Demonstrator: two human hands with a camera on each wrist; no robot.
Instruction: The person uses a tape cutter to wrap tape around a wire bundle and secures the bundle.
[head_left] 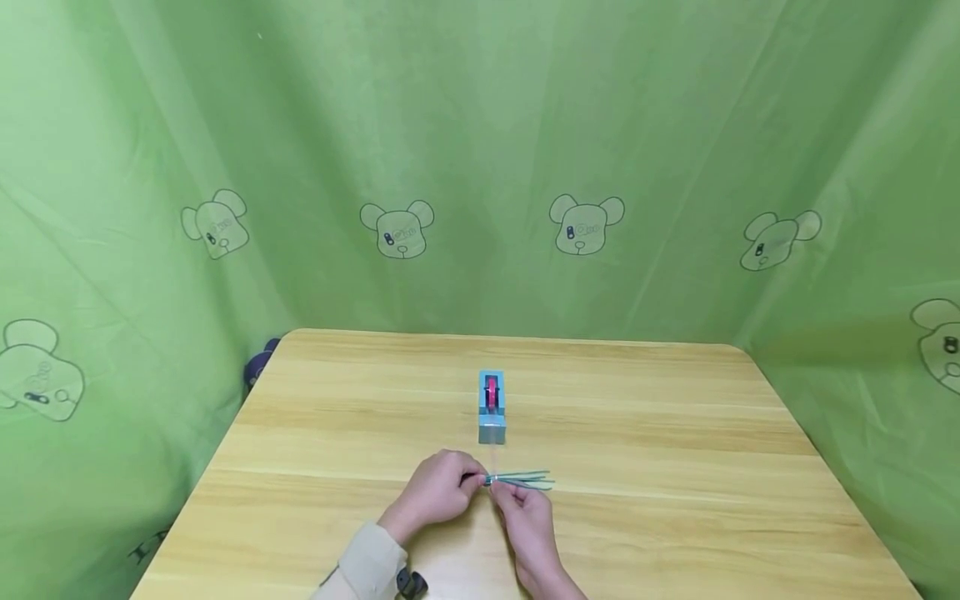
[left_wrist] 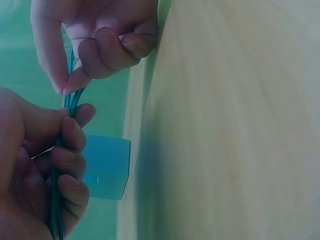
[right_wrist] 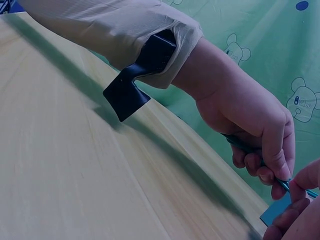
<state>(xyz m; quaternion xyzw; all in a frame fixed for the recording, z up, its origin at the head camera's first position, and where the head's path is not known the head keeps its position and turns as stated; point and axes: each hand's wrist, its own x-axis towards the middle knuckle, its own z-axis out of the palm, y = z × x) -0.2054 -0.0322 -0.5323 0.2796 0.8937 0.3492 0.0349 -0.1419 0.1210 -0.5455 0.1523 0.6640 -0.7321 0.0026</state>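
My left hand [head_left: 444, 487] grips a bundle of thin blue-green wires [left_wrist: 56, 200], its fingers curled round them in the left wrist view. The free ends of the wires [head_left: 531, 478] fan out to the right in the head view. A strip of clear tape [head_left: 493, 457] runs from the blue tape dispenser [head_left: 492, 431] down to the bundle. My right hand [head_left: 531, 529] pinches with thumb and forefinger where tape and wires meet; the tape's end is hidden by the fingertips. The wires pass right by that pinch in the left wrist view.
The dispenser, with a pink-red tape core [head_left: 492, 393], stands on the wooden table [head_left: 660, 433] just beyond my hands. A black bracket [right_wrist: 127, 95] sits at my left sleeve [right_wrist: 115, 35]. Green curtain [head_left: 480, 125] with bear heads surrounds the table's back and sides.
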